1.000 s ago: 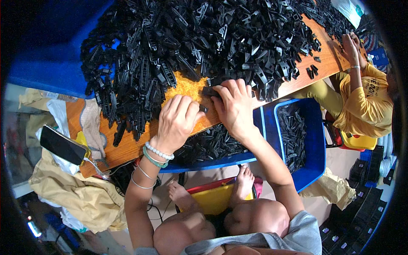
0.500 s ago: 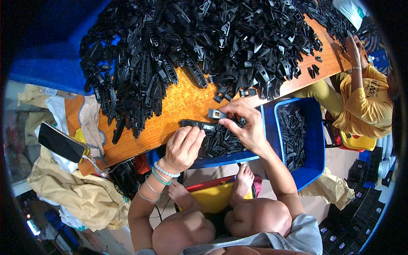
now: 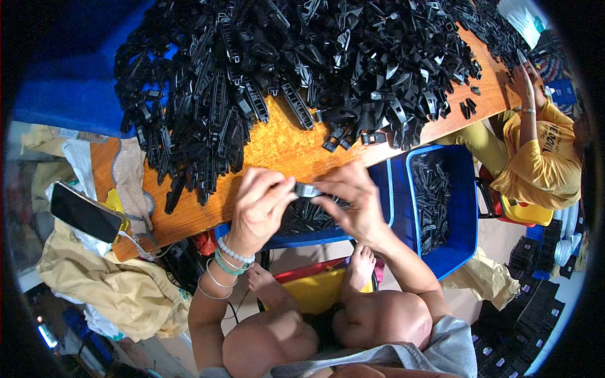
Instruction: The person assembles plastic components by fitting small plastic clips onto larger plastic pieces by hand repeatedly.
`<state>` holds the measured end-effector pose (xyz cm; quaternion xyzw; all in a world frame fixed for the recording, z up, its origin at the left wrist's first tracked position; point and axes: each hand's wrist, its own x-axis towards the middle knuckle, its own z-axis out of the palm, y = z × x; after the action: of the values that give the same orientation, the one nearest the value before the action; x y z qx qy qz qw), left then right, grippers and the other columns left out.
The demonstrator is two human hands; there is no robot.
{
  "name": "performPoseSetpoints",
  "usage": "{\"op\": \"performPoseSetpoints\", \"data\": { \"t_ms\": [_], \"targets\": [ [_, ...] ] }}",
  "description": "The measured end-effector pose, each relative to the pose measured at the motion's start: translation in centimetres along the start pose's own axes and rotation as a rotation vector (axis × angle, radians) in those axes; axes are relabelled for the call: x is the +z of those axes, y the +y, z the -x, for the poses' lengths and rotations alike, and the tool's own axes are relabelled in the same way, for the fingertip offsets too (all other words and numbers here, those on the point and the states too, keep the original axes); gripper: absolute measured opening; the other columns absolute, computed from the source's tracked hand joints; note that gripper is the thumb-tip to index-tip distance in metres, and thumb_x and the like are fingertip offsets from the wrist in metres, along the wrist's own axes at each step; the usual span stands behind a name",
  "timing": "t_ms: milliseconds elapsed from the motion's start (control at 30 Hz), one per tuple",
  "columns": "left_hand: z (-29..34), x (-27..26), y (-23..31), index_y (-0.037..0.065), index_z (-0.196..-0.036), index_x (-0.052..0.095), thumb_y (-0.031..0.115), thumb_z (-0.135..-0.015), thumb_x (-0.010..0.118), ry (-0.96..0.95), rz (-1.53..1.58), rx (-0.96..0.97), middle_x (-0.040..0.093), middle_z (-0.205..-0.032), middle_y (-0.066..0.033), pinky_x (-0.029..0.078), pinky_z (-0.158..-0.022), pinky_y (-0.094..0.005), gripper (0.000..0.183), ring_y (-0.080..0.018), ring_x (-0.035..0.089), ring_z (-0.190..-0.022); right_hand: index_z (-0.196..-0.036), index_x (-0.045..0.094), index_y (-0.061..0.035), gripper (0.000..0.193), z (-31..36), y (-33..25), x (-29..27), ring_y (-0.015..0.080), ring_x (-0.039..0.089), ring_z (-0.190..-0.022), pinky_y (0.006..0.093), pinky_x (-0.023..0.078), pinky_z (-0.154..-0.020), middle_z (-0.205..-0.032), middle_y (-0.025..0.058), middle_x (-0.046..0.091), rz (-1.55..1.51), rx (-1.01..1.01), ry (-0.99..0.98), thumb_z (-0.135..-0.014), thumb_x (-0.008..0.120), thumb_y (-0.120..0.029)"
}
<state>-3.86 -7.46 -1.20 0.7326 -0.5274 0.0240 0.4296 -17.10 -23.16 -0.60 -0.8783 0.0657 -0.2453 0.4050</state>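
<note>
You are gripping a blurred dark piece (image 3: 307, 189) between the fingertips of your left hand (image 3: 257, 205) and right hand (image 3: 354, 196), by the table's (image 3: 268, 142) near edge, apparently fitting it; continuing is seemingly calling for steady alignment.

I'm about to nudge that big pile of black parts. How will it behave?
The pile would probably slide and shed pieces, since they're loosely heaped. Individual parts look fairly stiff, given their crisp edges, and probably won't roll far, being angular.

Dark lettering (image 3: 550, 140) on yellow shirt (image 3: 543, 179), upper R; pale labels (image 3: 554, 312) on blk trays (image 3: 522, 257), lower R, illeg.
</note>
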Motion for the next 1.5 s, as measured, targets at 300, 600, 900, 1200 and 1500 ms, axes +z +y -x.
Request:
{"op": "performPoseSetpoints", "data": {
  "t_ms": [300,600,900,1200,1500],
  "targets": [
    [-3.0,-1.0,-0.8,-0.001,-0.107,0.068,0.004,-0.074,0.076,-0.079,0.017,0.042,0.061,-0.098,-0.0128,0.050,-0.074,-0.0343,0.035,-0.0269,0.058,-0.087,-0.098,0.071,-0.0042,0.025,-0.6,0.3,-1.5,0.0264,0.059,-0.089,0.0351,0.047,-0.082,-0.094,0.0070,0.065,-0.010,0.014,-0.143,-0.073,0.077,-0.006],
    [-9.6,1.9,-2.9,-0.002,-0.101,0.061,0.002,-0.073,0.068,-0.184,-0.508,0.398,0.058,-0.107,-0.0164,0.048,-0.080,-0.0403,0.029,-0.0308,0.057,-0.090,-0.095,0.066,-0.0084,0.022,-3.5,3.8,-1.2,0.0276,0.052,-0.096,0.0387,0.041,-0.079,-0.104,0.0085,0.057,0.605,-0.097,0.115,-0.073,0.068,-0.007],
    [-2.4,1.5,-0.1,-0.003,-0.086,0.062,0.014,-0.080,0.074,-0.042,-0.328,0.285,0.058,-0.084,-0.0103,0.047,-0.062,-0.0369,0.022,-0.0251,0.057,-0.074,-0.122,0.053,-0.0030,0.024,-2.5,1.8,-1.1,0.0108,0.060,-0.076,0.0215,0.046,-0.064,-0.097,0.0104,0.065,-0.724,0.393,0.310,-0.100,0.048,-0.011],
    [-2.4,0.5,-0.7,-0.003,-0.105,0.065,-0.001,-0.079,0.070,0.020,-0.229,-0.004,0.060,-0.097,-0.0138,0.049,-0.077,-0.0398,0.027,-0.0309,0.057,-0.088,-0.132,0.052,-0.0005,0.038,-2.2,0.4,-0.8,0.0073,0.056,-0.065,0.0215,0.045,-0.055,-0.085,0.0059,0.066,-0.573,0.545,-0.024,-0.096,0.058,-0.009],
    [-2.3,0.6,-1.1,-0.007,-0.104,0.064,-0.005,-0.078,0.067,0.038,-0.144,0.034,0.059,-0.094,-0.0147,0.050,-0.076,-0.0389,0.026,-0.0300,0.057,-0.088,-0.097,0.070,-0.0008,0.025,-0.9,0.8,0.3,0.0261,0.058,-0.071,0.0359,0.047,-0.066,-0.080,0.0110,0.063,0.105,0.102,0.145,-0.074,0.077,-0.004]
  ]
}}
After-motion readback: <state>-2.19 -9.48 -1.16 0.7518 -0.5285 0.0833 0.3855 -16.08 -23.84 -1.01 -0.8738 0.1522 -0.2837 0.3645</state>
